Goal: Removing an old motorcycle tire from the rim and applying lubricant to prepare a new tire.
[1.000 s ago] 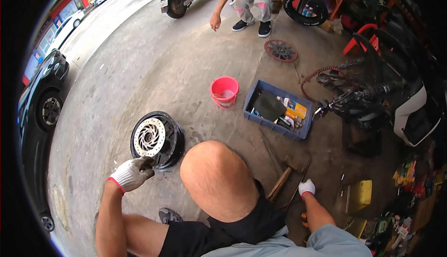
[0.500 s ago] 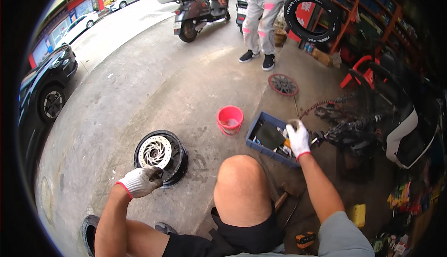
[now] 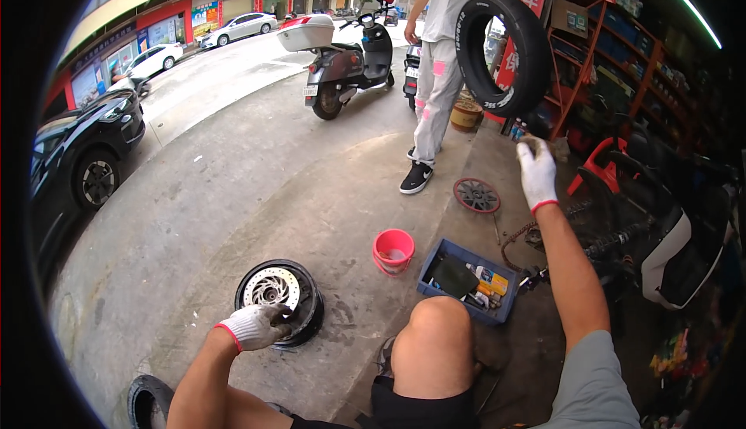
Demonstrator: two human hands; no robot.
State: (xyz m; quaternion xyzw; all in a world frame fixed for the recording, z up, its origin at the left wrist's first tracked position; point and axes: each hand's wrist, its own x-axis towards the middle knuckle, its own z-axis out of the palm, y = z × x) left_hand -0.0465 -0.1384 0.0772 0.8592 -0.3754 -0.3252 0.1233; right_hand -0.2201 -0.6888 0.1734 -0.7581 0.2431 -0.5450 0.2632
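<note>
My left hand, in a white knitted glove with dark fingertips, has its fingers curled at the near edge of a black wheel rim. The rim lies flat on the concrete with a silver brake disc facing up. My right hand, gloved the same way, is raised with its arm stretched forward and nothing visible in it. Its fingers point up, just below a black tyre; I see no clear contact. A person in grey stands by the tyre, which hangs upright; their grip on it is out of sight.
A pink bucket and a blue crate of tools and small packets stand ahead of my knee. Beyond them lies a red-edged spoked disc. A partly stripped scooter fills the right side; another tyre lies near left.
My right hand has left the crate and risen forward towards the tyre. The person has stepped nearer with the tyre. My view has tilted up; my left hand stays at the wheel rim.
</note>
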